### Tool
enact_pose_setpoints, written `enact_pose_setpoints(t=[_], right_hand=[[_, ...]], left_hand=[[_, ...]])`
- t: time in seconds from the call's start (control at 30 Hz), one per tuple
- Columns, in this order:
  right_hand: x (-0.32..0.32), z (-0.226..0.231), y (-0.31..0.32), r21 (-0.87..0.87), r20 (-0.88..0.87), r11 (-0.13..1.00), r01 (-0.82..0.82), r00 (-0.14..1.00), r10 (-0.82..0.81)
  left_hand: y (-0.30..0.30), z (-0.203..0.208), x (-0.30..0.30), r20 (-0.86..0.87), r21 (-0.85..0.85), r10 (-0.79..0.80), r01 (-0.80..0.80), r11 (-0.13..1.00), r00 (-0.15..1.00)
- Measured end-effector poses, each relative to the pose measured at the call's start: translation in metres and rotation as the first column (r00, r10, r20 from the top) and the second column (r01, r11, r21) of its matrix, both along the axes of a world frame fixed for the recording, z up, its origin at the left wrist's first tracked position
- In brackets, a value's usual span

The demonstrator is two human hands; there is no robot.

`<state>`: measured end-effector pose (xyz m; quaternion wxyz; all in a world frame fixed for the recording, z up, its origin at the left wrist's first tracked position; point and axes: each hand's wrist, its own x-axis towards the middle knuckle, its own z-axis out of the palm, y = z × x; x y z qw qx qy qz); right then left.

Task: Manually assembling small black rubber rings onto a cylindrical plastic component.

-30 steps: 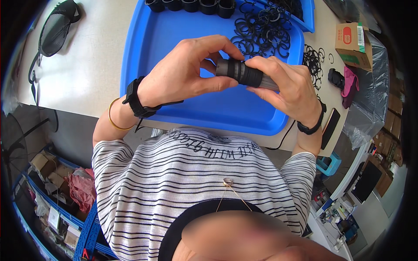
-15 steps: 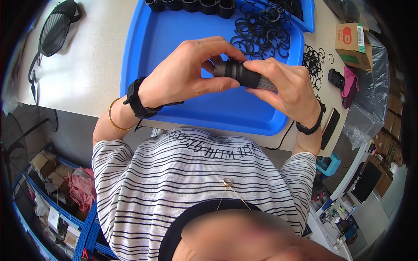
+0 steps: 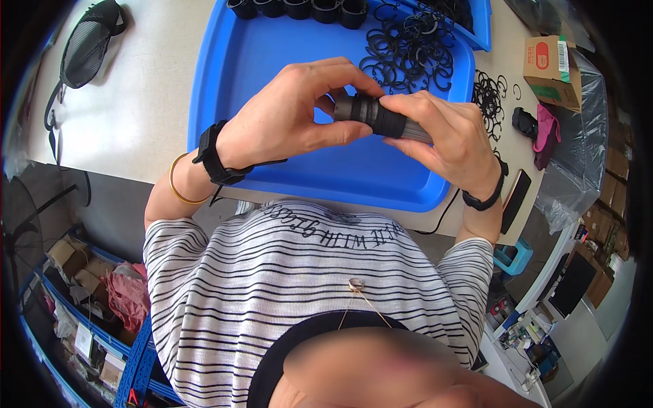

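Between left hand (image 3: 282, 109) and right hand (image 3: 457, 136), pinched by both: dark cylinder (image 3: 389, 120), lengthwise left to right, slanting nearer at right.

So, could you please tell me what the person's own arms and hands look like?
The left hand has a black wrist strap and a thin gold-coloured bangle; the right hand has a black wristband. Neither wears a glove. The short sleeves are white with dark stripes.
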<state>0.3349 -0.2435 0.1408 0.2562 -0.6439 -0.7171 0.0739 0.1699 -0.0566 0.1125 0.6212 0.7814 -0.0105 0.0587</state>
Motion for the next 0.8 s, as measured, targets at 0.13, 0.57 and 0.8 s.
enact_pose_setpoints(t=[0.13,0.57,0.8], right_hand=[[0.0006,-0.0003,-0.0004,-0.001,0.003,1.0,-0.006,1.0,0.006],[0.0002,0.0005,-0.0013,-0.006,-0.001,1.0,-0.003,1.0,0.003],[-0.0015,0.0001,0.0001,0.007,-0.008,1.0,-0.009,1.0,0.01]], left_hand=[[-0.0002,-0.0002,0.0001,-0.005,-0.015,-0.003,0.002,1.0,1.0],[-0.0007,0.0012,-0.0008,-0.042,-0.094,-0.018,0.014,0.995,0.999],[-0.0017,0.0022,-0.0006,-0.028,-0.041,-0.002,0.001,0.999,1.0]])
